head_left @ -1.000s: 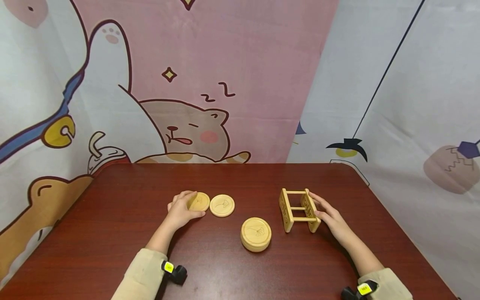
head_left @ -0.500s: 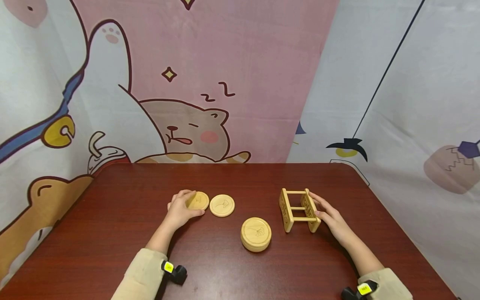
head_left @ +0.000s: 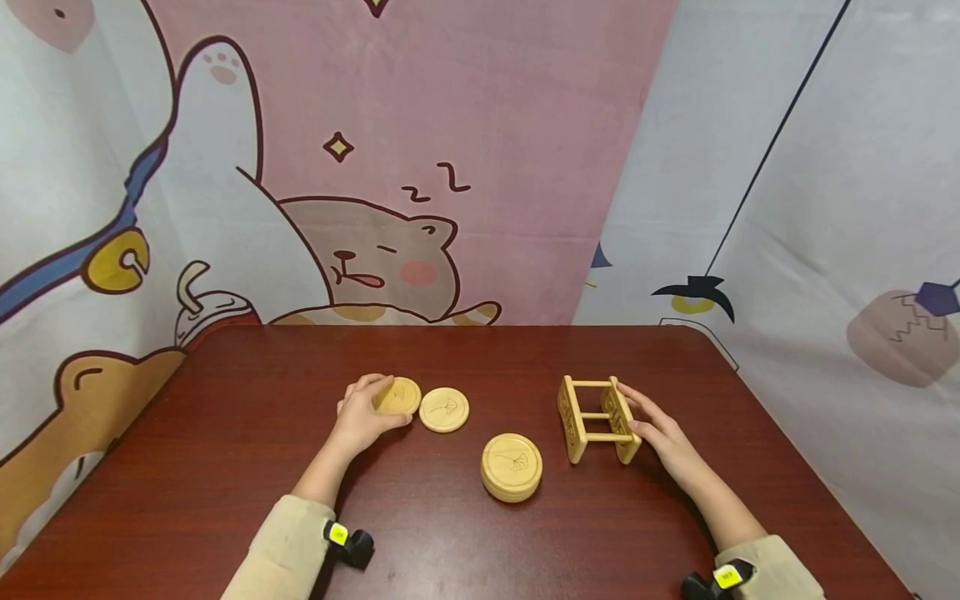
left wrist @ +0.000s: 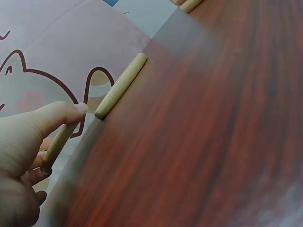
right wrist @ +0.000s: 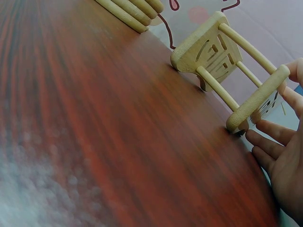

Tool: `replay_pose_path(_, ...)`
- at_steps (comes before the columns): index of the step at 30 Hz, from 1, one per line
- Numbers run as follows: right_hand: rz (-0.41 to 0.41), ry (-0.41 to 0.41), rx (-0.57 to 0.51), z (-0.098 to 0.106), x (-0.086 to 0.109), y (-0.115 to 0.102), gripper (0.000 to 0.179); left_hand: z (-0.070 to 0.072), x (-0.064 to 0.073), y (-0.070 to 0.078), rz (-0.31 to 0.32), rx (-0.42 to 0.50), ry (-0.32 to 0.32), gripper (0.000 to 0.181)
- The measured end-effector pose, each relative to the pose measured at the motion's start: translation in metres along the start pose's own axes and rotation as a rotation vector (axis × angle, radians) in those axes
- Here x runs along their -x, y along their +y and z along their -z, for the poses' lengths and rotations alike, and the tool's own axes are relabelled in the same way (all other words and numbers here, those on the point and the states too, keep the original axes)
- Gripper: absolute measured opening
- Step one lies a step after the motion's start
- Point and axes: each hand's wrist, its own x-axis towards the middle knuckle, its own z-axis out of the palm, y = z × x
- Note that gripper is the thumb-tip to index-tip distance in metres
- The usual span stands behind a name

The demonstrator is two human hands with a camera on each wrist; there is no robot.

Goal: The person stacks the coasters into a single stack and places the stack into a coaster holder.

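My left hand (head_left: 364, 422) pinches a round wooden coaster (head_left: 402, 395) between thumb and fingers, its ginkgo-leaf engraving partly covered. In the left wrist view that coaster (left wrist: 58, 147) appears edge-on, tilted, with the thumb on its upper end. Just to its right a second coaster (head_left: 444, 410) lies flat on the table. Over at the right stands a wooden coaster holder (head_left: 572, 419) with two carved side panels joined by rods. My right hand (head_left: 672, 443) rests against its right panel, fingers fairly straight along the outer side; the right wrist view shows the fingertips (right wrist: 261, 127) at that panel's lower edge.
A stack of several coasters (head_left: 512, 465) sits nearer me, between the flat coaster and the holder. The dark red-brown tabletop (head_left: 420, 550) reaches back to a cloth backdrop (head_left: 525, 167) with cartoon animals.
The coaster in my left hand has risen slightly and tilted, its far edge higher than before. My right hand and the holder stay put.
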Motion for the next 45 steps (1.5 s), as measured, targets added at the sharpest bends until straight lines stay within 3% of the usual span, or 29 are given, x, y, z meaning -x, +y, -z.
replay_pose_path(24,0.008,-0.001,-0.011,0.0,-0.001,-0.002,0.053,-0.013,0.003,0.029,-0.123,0.025,-0.001,0.076)
replay_pose_path(45,-0.007,0.0,-0.005,0.001,-0.001,0.002,0.053,-0.026,0.013,0.062,-0.198,0.025,-0.058,0.073)
